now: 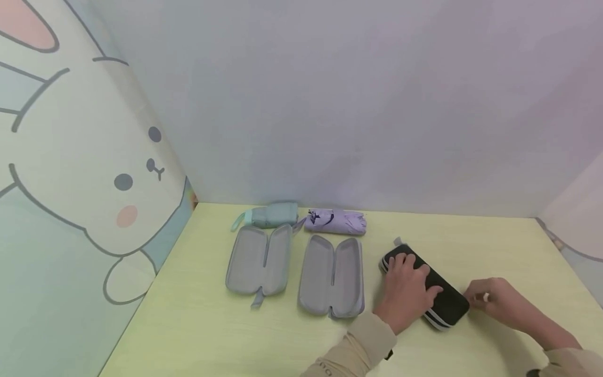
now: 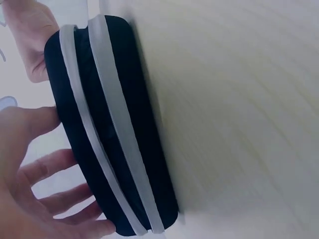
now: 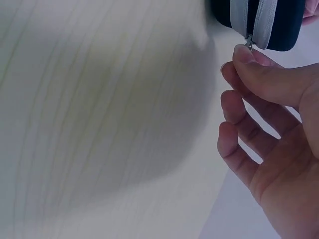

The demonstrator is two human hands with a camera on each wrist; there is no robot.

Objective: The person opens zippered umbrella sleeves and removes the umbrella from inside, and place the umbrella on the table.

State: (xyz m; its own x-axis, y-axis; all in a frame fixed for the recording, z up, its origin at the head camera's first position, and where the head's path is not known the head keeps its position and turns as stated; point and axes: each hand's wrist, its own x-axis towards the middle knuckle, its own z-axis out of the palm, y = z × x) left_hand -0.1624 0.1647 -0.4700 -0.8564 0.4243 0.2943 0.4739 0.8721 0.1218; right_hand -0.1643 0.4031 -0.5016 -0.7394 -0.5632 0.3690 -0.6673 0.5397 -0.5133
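A black zip case (image 1: 449,302) lies at a slant on the right side of the table. My left hand (image 1: 406,296) rests on its top, fingers spread and fingertips pressing the surface. Along the case's long side, two pale zipper tapes (image 2: 115,99) stand apart with a dark gap between them. At the case's near right end, my right hand (image 1: 501,303) pinches a small metal zipper pull (image 3: 249,43) between thumb and index finger. The other fingers of that hand are loosely bent in the right wrist view.
Two grey cases, one on the left (image 1: 247,262) and one in the middle (image 1: 315,277), lie spread open with their insides up. Behind them are a folded blue-green umbrella (image 1: 275,215) and a folded purple umbrella (image 1: 336,222), close to the back wall (image 1: 358,104).
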